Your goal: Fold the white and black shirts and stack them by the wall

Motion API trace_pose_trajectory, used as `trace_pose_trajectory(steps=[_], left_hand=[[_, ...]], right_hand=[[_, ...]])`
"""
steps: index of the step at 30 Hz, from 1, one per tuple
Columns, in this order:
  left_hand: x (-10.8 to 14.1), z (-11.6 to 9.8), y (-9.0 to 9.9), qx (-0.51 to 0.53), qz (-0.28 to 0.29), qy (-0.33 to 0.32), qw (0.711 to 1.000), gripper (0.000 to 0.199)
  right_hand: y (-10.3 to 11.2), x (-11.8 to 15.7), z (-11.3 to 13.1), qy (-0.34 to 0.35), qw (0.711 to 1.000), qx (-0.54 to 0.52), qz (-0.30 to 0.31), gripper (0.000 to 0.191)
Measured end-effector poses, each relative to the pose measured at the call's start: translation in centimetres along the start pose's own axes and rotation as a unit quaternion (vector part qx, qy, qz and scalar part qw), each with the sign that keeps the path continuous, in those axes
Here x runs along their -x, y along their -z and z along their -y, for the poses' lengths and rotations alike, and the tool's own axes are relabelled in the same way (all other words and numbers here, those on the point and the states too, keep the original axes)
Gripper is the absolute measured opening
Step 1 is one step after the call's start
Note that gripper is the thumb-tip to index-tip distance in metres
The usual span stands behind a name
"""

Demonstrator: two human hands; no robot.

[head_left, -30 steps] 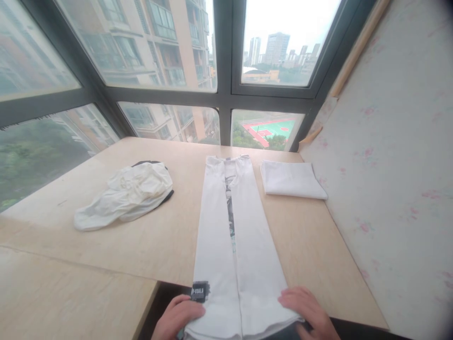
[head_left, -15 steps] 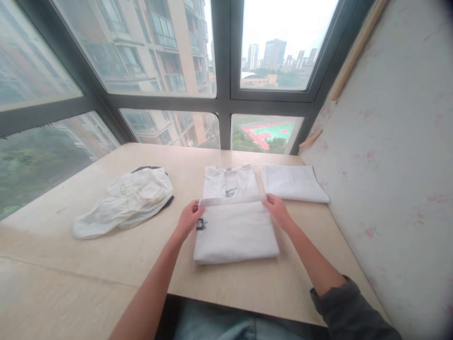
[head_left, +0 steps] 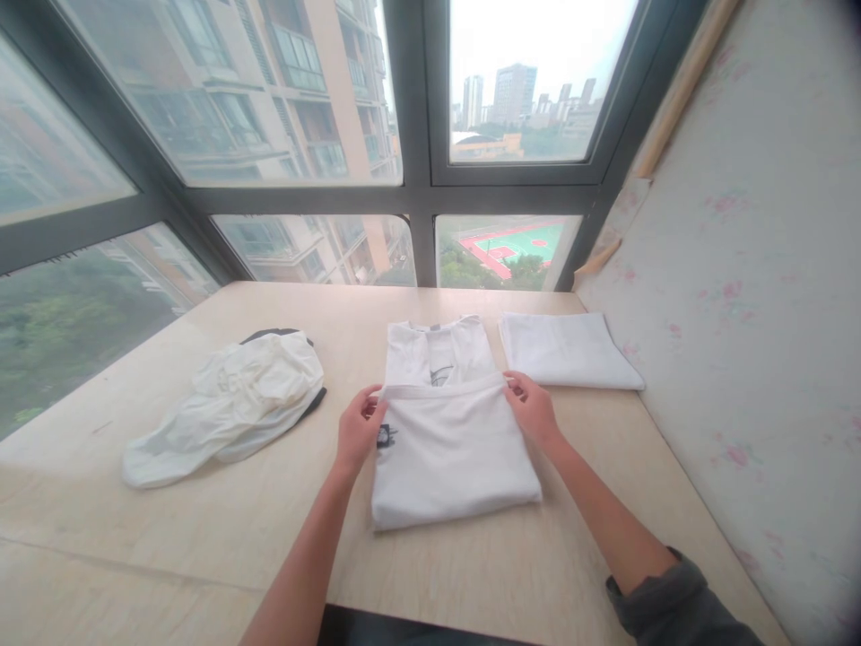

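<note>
So we had the white shirt [head_left: 457, 453] lying flat on the counter [head_left: 202, 538], collar toward the far edge under the windows, lower half folded up over the rest so the fold faced the near edge. Our left hand [head_left: 360, 429] had thumb and fingers pinched on the left corner of the turned-up hem, just above a little black patch [head_left: 383, 436], and our right hand [head_left: 534, 413] was clamped on the right corner the same way. A folded white cloth [head_left: 571, 352] sat just beside the shirt, near the counter's far right corner. Over toward the left edge, well apart from the shirt, we had a crumpled off-white garment [head_left: 232, 404] with dark bits poking out.
</note>
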State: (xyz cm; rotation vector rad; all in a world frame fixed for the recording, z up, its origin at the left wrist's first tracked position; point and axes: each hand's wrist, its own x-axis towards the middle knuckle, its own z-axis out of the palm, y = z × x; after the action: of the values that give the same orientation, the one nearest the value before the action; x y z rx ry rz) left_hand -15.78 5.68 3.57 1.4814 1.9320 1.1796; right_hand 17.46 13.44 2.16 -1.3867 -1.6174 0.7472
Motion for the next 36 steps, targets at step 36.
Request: trace_pose_trajectory(steps=[36], left_hand=[[15.5, 0.4, 1.8, -0.381, 0.048, -0.414, 0.825, 0.081]], right_hand=[[4.1, 12.8, -1.3, 0.294, 0.905, 0.244, 0.185, 0.045]])
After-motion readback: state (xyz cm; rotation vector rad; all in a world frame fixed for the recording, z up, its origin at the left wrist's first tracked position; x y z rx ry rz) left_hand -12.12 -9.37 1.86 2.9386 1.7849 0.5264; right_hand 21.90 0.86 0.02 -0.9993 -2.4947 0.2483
